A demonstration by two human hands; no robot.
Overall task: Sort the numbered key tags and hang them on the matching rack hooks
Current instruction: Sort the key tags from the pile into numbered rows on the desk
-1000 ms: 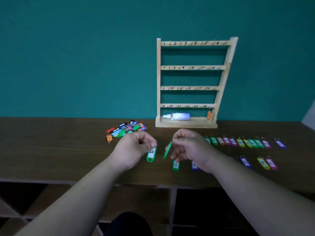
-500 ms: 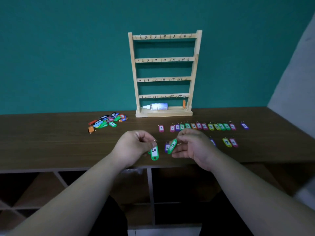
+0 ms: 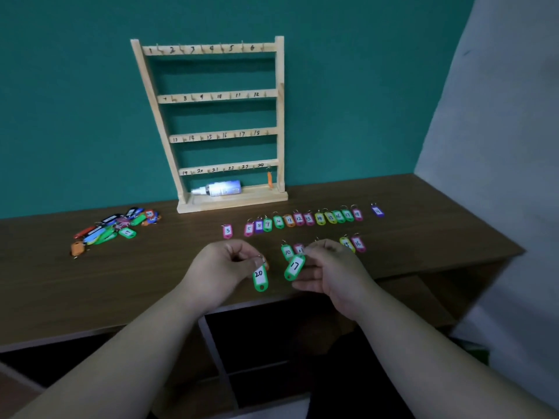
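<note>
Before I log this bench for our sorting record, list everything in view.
table: one, dark brown, under everything
rack: one, pale wood, back of table
bottle: one, white, lying on rack base
hung tag: one, orange, rack's bottom-right hook
tag pile: one, mixed colours, table's left
back row of tags: over a dozen, mixed colours, before rack
front row of tags: several, mixed colours, partly hidden
tag 20: one, green, above front edge
tag 17: one, green, beside tag 20
left hand: pinches tag 20
right hand: holds tag 17

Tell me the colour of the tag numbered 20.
Green, tag 20, pinched by left hand; head view.
</note>
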